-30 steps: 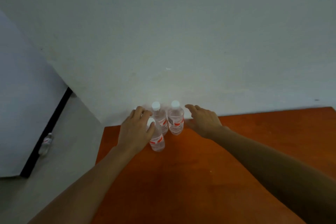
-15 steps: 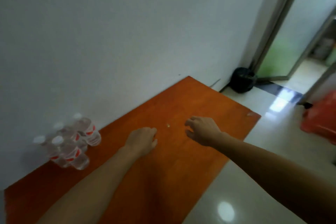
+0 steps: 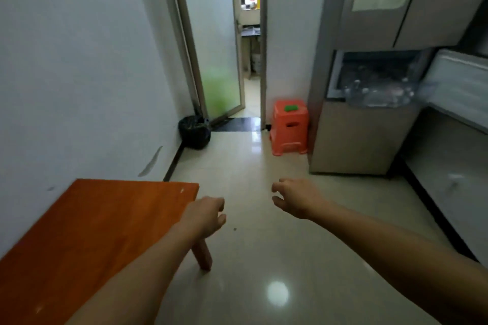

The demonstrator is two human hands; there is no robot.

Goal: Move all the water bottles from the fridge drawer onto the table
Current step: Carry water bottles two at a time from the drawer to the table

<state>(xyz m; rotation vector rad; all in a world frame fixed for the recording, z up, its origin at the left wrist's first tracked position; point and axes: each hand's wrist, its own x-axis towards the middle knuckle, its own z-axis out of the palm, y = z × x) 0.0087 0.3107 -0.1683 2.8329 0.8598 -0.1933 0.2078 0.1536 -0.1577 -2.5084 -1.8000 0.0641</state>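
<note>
The fridge (image 3: pixel 359 137) stands at the right with its clear drawer (image 3: pixel 380 97) pulled out; blurred water bottles (image 3: pixel 369 91) lie inside it. The orange table (image 3: pixel 87 232) fills the lower left, and the part in view has no bottles on it. My left hand (image 3: pixel 204 216) hangs past the table's right edge, fingers loosely curled and holding nothing. My right hand (image 3: pixel 297 199) is out over the floor, fingers apart and empty. Both hands are well short of the drawer.
An orange plastic stool (image 3: pixel 289 126) with a green thing on top stands left of the fridge. A black bin bag (image 3: pixel 195 132) sits by the left wall near a half-open frosted door (image 3: pixel 219 60). The open fridge door (image 3: pixel 459 87) juts out at the right.
My view has swung right, from the table and its bottles against the wall to the fridge. Both hands left the bottles and now reach out over the floor, empty.
</note>
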